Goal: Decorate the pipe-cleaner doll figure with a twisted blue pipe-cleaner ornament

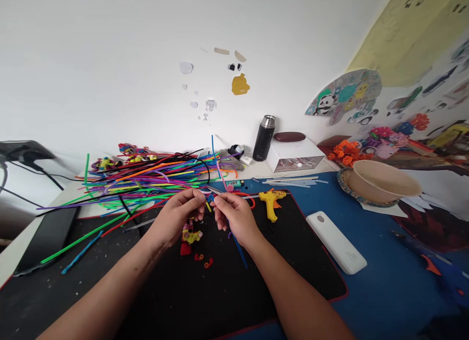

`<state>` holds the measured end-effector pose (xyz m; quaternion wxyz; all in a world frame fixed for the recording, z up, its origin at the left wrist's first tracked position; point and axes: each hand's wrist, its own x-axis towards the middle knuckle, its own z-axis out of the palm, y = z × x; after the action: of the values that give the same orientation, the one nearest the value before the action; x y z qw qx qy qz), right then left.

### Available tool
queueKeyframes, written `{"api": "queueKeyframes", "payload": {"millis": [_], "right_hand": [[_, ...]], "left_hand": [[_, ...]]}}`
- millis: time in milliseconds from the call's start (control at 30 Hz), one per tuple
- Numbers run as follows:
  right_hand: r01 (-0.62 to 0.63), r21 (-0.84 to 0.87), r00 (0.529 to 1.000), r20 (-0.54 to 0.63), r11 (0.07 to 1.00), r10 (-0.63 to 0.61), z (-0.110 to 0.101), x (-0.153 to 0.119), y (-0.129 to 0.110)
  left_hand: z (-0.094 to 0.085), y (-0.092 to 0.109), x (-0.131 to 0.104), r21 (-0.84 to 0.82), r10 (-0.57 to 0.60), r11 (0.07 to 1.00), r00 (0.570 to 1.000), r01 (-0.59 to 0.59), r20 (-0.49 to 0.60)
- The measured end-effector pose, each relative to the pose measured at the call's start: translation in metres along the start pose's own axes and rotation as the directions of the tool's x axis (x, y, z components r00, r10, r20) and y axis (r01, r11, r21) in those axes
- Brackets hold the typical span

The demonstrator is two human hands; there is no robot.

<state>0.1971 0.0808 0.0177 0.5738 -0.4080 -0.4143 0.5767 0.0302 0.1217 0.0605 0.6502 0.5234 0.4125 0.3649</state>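
Note:
My left hand (185,210) and my right hand (234,215) are close together over the black mat (220,296), fingertips pinched. Between them is a small blue piece (210,198), which seems to be pipe cleaner; my right fingertips are on it. What my left fingertips hold is too small to make out. A blue pipe cleaner (240,252) runs down below my right hand. Under my hands on the mat lie a yellow fuzzy piece (192,236), a red piece (185,249) and two small red curls (208,263).
A heap of coloured pipe cleaners (157,179) spreads behind and left. The yellow glue gun (271,203), black bottle (264,138), clear-fronted box (296,157), white case (336,242) and beige bowl (384,181) stand or lie to the right.

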Motion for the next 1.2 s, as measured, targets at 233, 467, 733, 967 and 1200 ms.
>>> {"api": "queueKeyframes", "payload": {"millis": [233,467,733,967,1200], "right_hand": [[-0.01,0.03,1.0,-0.009,0.999,0.01,0.0,0.0,0.002],[-0.03,0.072,1.0,-0.003,0.997,0.03,0.002,-0.001,-0.003],[-0.055,0.062,0.998,0.005,0.997,0.055,0.003,-0.002,-0.005],[-0.061,0.044,0.998,0.025,0.997,0.06,0.004,-0.002,-0.005],[-0.065,0.024,0.997,0.052,0.998,0.064,0.003,-0.002,0.003]], "left_hand": [[0.002,0.001,0.0,-0.074,-0.02,0.997,1.0,0.019,-0.024],[-0.002,-0.002,0.001,-0.082,-0.009,0.997,0.998,0.004,-0.062],[-0.005,-0.005,0.003,0.03,0.016,0.999,1.0,-0.016,0.02],[-0.006,-0.007,0.002,0.0,0.015,1.0,1.0,-0.015,0.014],[-0.004,-0.01,0.003,-0.041,0.045,0.998,0.999,-0.045,-0.016]]}}
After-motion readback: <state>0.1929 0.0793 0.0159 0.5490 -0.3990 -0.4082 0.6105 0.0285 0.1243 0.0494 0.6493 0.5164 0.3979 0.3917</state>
